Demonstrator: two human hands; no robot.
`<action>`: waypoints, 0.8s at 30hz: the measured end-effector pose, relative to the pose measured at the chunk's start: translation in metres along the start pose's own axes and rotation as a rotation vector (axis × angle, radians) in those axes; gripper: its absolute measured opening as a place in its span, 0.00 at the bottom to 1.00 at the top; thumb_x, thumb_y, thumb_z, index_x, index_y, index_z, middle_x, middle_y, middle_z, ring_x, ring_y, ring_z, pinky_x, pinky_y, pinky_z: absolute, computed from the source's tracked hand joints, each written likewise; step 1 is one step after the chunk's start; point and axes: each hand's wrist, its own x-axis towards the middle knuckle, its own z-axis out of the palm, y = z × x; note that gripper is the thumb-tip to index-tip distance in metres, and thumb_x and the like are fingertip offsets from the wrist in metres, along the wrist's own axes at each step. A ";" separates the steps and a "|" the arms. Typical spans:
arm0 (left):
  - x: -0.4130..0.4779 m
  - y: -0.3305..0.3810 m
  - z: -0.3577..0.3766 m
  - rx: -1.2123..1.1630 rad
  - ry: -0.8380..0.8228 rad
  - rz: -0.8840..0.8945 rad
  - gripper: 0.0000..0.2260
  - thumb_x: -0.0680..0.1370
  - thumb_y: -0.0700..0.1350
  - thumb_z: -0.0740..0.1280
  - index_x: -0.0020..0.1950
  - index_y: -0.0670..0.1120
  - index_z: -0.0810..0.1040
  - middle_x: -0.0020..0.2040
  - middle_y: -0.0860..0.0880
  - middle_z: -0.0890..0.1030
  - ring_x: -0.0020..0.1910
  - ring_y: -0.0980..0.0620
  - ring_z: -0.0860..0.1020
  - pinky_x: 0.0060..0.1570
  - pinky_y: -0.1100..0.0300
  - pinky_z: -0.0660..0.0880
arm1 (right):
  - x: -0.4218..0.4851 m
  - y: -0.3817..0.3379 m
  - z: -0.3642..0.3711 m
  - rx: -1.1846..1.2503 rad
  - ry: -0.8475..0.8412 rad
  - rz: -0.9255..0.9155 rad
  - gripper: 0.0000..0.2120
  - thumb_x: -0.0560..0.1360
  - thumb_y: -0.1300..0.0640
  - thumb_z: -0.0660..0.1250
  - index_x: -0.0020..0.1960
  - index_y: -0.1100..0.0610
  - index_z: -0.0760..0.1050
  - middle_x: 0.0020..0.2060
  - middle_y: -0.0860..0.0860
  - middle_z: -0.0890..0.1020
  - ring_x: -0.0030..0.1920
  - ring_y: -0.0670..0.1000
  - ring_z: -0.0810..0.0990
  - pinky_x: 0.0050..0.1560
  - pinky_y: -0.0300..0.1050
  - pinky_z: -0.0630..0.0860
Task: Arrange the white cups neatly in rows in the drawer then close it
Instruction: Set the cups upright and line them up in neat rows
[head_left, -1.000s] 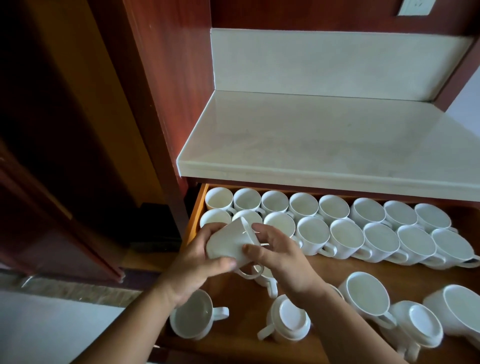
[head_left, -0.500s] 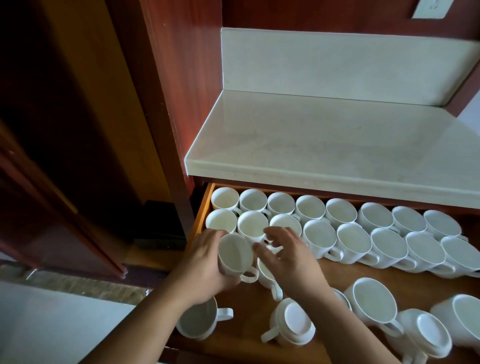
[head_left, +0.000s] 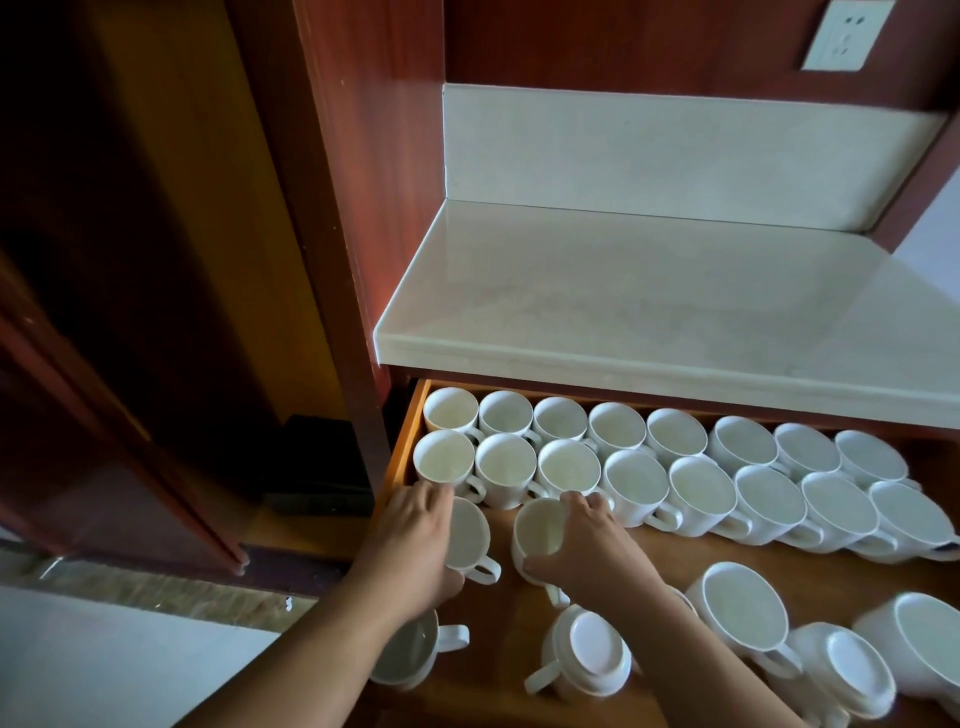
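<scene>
In the open drawer (head_left: 403, 449), two full rows of upright white cups (head_left: 636, 483) stand at the back, just under the pale stone tabletop (head_left: 649, 291). In front of them the left hand (head_left: 410, 545) curls its fingers (head_left: 434, 496) round a corner cup (head_left: 470, 535) near the left wall, and the right hand (head_left: 589, 545) grips a second cup (head_left: 540, 530) just beside it. Loose cups (head_left: 743, 608), some upside down, lie nearer the front.

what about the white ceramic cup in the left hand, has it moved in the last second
Yes. The white ceramic cup went down and left: from tilted over the second row to mouth-up before its leftmost cup.
</scene>
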 end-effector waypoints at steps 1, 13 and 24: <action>0.001 -0.001 0.002 0.026 -0.002 0.000 0.38 0.70 0.55 0.74 0.76 0.50 0.62 0.68 0.50 0.69 0.65 0.49 0.68 0.66 0.59 0.67 | 0.000 0.000 -0.001 0.009 -0.006 -0.013 0.40 0.67 0.40 0.75 0.71 0.55 0.64 0.64 0.52 0.70 0.60 0.53 0.74 0.59 0.45 0.75; 0.007 0.000 0.005 0.036 0.000 -0.047 0.32 0.74 0.50 0.76 0.73 0.49 0.64 0.67 0.49 0.70 0.64 0.49 0.71 0.63 0.57 0.73 | 0.001 -0.003 -0.003 0.064 0.042 -0.024 0.35 0.69 0.42 0.76 0.69 0.53 0.65 0.59 0.49 0.74 0.55 0.48 0.73 0.51 0.39 0.71; 0.007 0.002 0.003 0.135 0.023 -0.043 0.23 0.75 0.48 0.75 0.65 0.49 0.67 0.61 0.47 0.75 0.58 0.48 0.73 0.60 0.56 0.75 | 0.002 -0.001 0.004 0.155 0.051 -0.021 0.31 0.67 0.44 0.76 0.63 0.52 0.67 0.46 0.41 0.70 0.49 0.46 0.75 0.48 0.41 0.74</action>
